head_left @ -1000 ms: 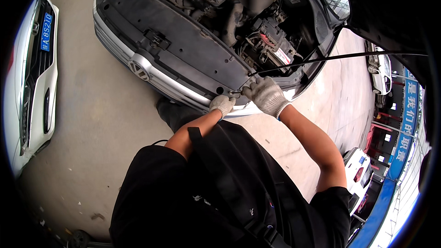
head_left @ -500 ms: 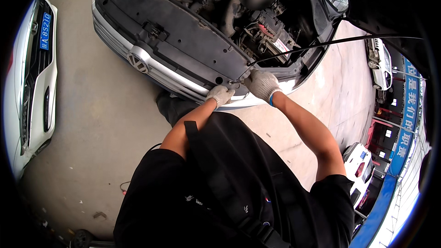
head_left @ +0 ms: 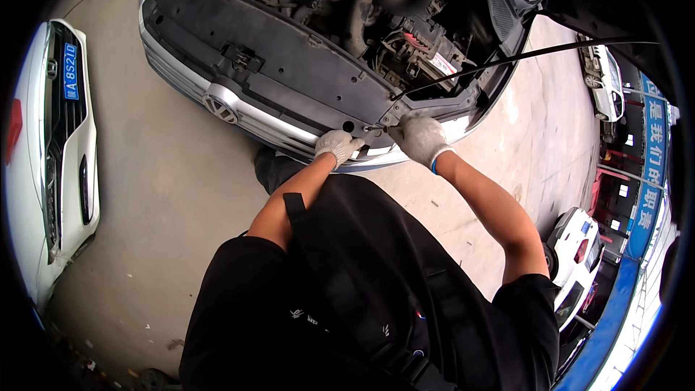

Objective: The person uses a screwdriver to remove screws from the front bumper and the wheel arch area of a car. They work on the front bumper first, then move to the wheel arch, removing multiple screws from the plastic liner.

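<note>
Around the hood-up car (head_left: 311,65), pale floor (head_left: 181,210); white cars (head_left: 66,192); blue banner (head_left: 650,181).

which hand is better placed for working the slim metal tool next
Probably the right hand: it seems to grip the slim metal tool, while the left hand rests on the front of the car, apart from the tool.
</note>
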A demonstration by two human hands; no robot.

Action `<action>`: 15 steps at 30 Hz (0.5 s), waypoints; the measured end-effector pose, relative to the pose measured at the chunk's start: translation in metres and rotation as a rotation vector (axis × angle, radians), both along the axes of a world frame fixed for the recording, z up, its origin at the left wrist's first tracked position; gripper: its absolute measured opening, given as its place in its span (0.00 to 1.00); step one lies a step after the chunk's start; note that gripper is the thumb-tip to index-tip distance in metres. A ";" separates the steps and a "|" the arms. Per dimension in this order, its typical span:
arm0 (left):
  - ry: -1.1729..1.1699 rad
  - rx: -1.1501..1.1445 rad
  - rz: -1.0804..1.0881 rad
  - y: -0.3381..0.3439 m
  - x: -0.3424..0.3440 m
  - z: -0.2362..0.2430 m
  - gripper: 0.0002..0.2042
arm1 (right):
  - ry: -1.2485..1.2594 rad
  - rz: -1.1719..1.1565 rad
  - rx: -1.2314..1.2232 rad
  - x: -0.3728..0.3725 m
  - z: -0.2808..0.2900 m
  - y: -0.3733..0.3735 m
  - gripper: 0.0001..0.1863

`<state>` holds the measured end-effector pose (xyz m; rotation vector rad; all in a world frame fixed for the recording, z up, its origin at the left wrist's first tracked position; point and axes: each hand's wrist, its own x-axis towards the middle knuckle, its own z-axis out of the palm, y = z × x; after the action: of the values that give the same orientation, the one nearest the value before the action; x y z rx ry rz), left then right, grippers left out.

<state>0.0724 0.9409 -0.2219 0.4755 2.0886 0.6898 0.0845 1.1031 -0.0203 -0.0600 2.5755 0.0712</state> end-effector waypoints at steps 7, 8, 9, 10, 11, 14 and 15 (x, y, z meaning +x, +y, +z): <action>-0.041 -0.003 -0.012 0.002 -0.003 -0.005 0.29 | -0.038 0.301 0.050 0.001 -0.015 -0.003 0.17; -0.054 0.010 -0.013 0.003 -0.003 -0.007 0.29 | -0.067 0.066 0.002 0.000 -0.021 -0.002 0.19; -0.065 0.019 -0.016 0.002 -0.005 -0.008 0.29 | -0.068 -0.120 -0.054 -0.002 -0.029 0.003 0.21; -0.078 0.027 -0.024 0.003 -0.006 -0.007 0.29 | -0.028 -0.293 -0.098 -0.003 -0.034 0.009 0.22; -0.088 0.027 -0.029 0.001 -0.007 -0.007 0.29 | -0.056 -0.253 -0.077 -0.005 -0.031 0.007 0.23; -0.103 0.017 -0.020 -0.007 -0.013 -0.002 0.27 | -0.109 0.198 0.050 -0.013 -0.007 -0.005 0.18; -0.102 0.011 -0.012 -0.011 -0.015 0.000 0.27 | -0.110 0.389 0.116 -0.014 0.000 -0.009 0.17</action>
<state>0.0577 0.9301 -0.2218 0.4500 1.9859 0.7048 0.0702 1.0940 -0.0199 -0.5060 2.4111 0.3510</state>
